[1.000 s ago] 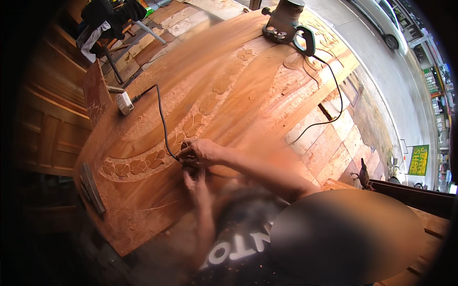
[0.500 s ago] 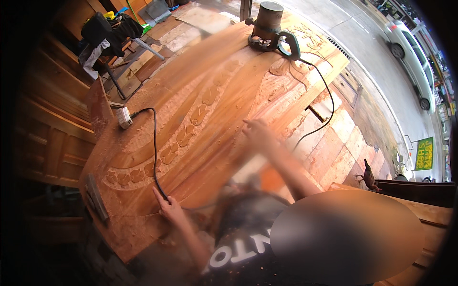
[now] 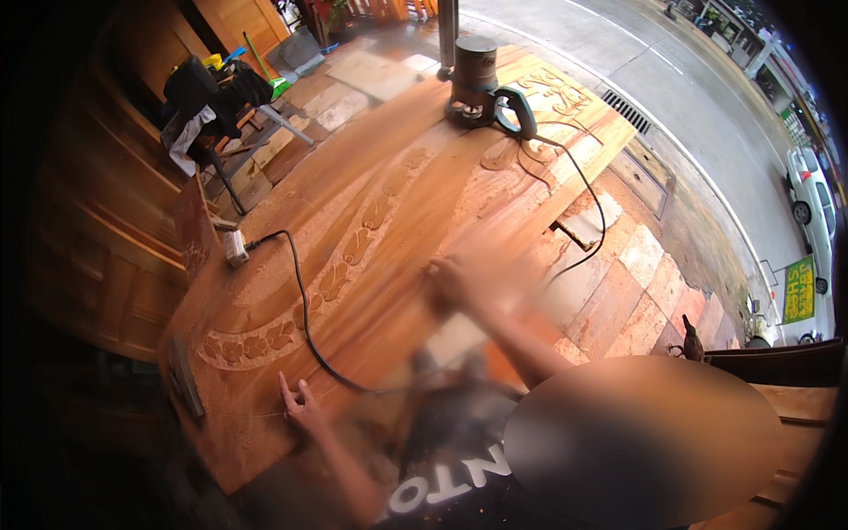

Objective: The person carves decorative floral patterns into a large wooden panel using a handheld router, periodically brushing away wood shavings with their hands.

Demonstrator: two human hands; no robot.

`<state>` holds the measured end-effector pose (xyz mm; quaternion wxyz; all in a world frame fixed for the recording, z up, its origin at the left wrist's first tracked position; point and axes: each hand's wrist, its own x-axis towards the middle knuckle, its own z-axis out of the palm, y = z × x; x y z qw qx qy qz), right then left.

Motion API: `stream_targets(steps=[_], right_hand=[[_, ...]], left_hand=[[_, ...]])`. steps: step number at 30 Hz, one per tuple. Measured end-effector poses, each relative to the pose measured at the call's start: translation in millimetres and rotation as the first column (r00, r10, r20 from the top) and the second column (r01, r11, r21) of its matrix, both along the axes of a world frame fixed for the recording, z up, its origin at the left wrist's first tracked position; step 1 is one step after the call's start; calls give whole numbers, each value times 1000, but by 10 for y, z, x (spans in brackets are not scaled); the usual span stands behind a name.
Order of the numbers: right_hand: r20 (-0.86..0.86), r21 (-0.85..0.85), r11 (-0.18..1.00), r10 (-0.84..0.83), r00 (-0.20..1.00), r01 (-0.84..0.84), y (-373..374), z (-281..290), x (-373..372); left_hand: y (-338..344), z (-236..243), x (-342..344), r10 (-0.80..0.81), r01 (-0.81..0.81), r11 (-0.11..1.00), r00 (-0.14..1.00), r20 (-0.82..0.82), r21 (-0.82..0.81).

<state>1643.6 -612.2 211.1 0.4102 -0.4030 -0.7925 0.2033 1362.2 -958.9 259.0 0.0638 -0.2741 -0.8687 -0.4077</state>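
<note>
A large carved wooden panel [image 3: 389, 291] lies before me, with a curving band of leaf shapes in relief. My left hand [image 3: 302, 406] is at its near left edge, index finger stretched out and thumb apart, holding nothing. A black power cord [image 3: 306, 318] with a white plug block [image 3: 235, 248] runs across the wood, close to that hand but apart from it. Over the panel's middle right is my right hand [image 3: 452, 284], smeared by motion, so its fingers cannot be made out. A router [image 3: 477, 84] with a dark side handle stands upright at the far end.
A flat bar-like piece [image 3: 185, 378] rests at the panel's left edge. Beyond it stand wooden doors [image 3: 115, 283] and a cluttered chair [image 3: 216, 106]. Stone paving [image 3: 609, 283] lies to the right, then a road with a white car [image 3: 811, 190].
My left hand has come off the cord and slid slightly toward me. My right hand has moved left and nearer. The view has shifted, and the car has moved along the road.
</note>
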Motion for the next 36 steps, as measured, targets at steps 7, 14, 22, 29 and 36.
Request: stream_targets(steps=[7, 14, 22, 29, 36], right_hand=[[11, 47, 993, 106, 994, -107, -190, 553, 71], [56, -17, 991, 133, 990, -132, -168, 622, 283], [156, 78, 997, 16, 988, -28, -174, 483, 98], [432, 47, 995, -95, 897, 83, -134, 426, -89], [488, -35, 982, -146, 860, 187, -135, 365, -160]], left_hand=[[-144, -65, -17, 76, -74, 997, 994, -80, 24], [67, 44, 142, 83, -86, 996, 995, -59, -39], [-187, -313, -205, 34, -43, 998, 986, -162, -51], [-118, -287, -569, 17, -24, 997, 995, -94, -67], [169, 214, -947, -64, 45, 992, 986, -157, -121]])
